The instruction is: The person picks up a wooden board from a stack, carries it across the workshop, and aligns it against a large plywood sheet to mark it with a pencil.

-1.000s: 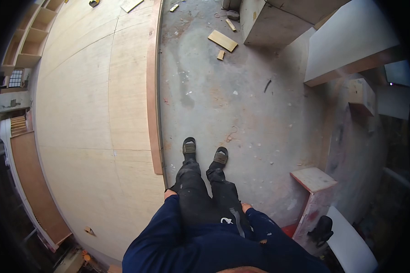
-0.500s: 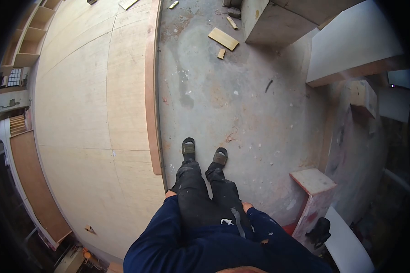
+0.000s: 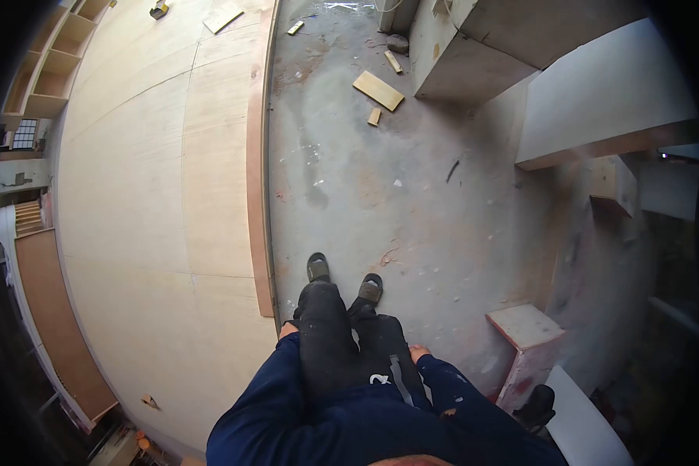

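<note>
My left hand (image 3: 288, 329) is beside my left thigh, close to the edge of a large plywood surface (image 3: 124, 171). Only its back near the wrist shows; the fingers are hidden by my leg. At the outer side of my right thigh is my right hand (image 3: 419, 353), mostly covered by the dark trousers (image 3: 326, 326) and blue sleeve. Its fingers cannot be made out. Nothing is visible in either hand. My feet, in dark slippers (image 3: 371, 288), are on the grey concrete floor (image 3: 349, 194).
Wood offcuts (image 3: 378, 91) lie on the floor ahead, near a box-like cabinet (image 3: 466, 70). A reddish wood strip (image 3: 259, 179) edges the plywood, which bears a small yellow and black object (image 3: 159, 9). On the right stand a pale panel (image 3: 598, 101) and a low wooden stand (image 3: 526, 326).
The view has tilted slightly upward, so the floor, offcuts and feet appear lower, and more of the far end shows. Both hands stay beside my thighs.
</note>
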The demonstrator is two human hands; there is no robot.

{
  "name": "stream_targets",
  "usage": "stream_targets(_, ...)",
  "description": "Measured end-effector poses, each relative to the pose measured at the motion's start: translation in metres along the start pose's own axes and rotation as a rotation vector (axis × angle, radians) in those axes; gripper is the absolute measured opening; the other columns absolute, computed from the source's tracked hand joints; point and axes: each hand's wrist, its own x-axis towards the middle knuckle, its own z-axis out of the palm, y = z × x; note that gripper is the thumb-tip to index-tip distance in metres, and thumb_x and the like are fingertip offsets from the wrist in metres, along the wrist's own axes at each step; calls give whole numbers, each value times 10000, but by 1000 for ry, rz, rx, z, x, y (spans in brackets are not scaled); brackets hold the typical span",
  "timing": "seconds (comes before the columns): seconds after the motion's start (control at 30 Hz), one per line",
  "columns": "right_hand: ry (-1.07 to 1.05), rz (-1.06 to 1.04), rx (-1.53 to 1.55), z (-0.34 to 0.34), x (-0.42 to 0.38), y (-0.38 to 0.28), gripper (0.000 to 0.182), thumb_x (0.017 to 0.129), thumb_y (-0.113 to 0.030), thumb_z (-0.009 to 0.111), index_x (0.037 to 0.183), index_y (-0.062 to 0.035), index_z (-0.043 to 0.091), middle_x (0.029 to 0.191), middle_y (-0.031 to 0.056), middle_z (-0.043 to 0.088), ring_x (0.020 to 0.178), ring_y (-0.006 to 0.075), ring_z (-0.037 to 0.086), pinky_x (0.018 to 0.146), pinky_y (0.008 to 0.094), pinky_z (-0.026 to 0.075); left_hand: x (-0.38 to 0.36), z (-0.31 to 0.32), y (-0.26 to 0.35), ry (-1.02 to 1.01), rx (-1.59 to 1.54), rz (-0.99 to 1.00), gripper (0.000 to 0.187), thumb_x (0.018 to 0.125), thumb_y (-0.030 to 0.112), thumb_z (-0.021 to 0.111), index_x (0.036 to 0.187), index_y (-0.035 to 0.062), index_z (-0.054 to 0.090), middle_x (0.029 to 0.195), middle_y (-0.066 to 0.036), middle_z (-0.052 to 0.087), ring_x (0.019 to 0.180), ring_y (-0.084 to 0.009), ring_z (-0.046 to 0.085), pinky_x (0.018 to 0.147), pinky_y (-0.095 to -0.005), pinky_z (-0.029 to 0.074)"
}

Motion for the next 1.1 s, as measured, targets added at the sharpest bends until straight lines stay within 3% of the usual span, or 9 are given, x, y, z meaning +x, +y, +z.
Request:
stream_targets(0.13,21,138,340,-8,29,2,394,884,-379,520,1088,-62,634,1059,124,668,1033,291,607,912,357,441,18,-27,24,133,-82,-128,292,824,255,591,936,5,692,968,-227,661,967,-364,636,846,-429,506)
stream_targets(0.27,132,104,65,-94,-1,-86,374,918,-326,412,1042,-63,648,1037,96,671,972,249,617,877,349,454,50,-52,52,71,-145,-90,265,805,242,616,915,15,699,946,-221,666,953,-359,640,840,-425,508)
stream_targets(0.33,56,317,463,-109,12,-104,380,913,-353,441,1007,-44,641,1008,103,676,921,264,632,840,349,469,69,-75,69,47,-181,-73,252,795,235,629,904,20,703,935,-218,668,946,-357,643,836,-422,510)
stream_targets(0.47,57,447,508,-175,18,-180,339,902,-332,485,979,-40,638,964,121,675,868,266,638,805,353,481,97,-130,96,-37,-245,-27,226,776,221,654,882,30,710,913,-213,672,933,-352,648,830,-417,512)
stream_targets(0.53,183,107,-60,-204,40,-228,280,886,-296,524,965,-58,649,918,124,672,848,241,630,804,353,482,105,-168,111,-65,-278,-6,213,766,215,666,872,35,713,902,-210,674,926,-350,650,827,-415,513)
stream_targets(0.9,293,-45,306,-362,78,-506,251,835,-308,610,917,-77,665,836,99,672,805,202,628,774,331,480,84,-345,168,-64,-143,63,162,729,204,692,834,85,722,812,-181,680,797,-335,670,775,-410,525)
stream_targets(0.97,403,-65,176,-387,88,-543,247,820,-305,629,908,-77,664,837,98,676,793,224,640,751,338,488,109,-380,182,-35,-41,59,174,745,216,673,848,83,719,798,-173,681,772,-337,670,754,-412,528)
stream_targets(1.03,565,-232,111,-421,99,-591,237,817,-299,624,873,-72,662,841,144,667,768,285,635,704,385,501,146,-430,204,259,-113,110,201,782,224,631,870,64,713,770,-167,679,747,-349,666,716,-417,530)
stream_targets(1.1,774,-452,161,-458,119,-650,233,820,-288,626,825,-57,655,748,145,646,707,315,623,662,407,493,171,-519,268,295,-420,185,209,808,213,629,831,19,703,728,-160,680,649,-253,674,641,-368,529)
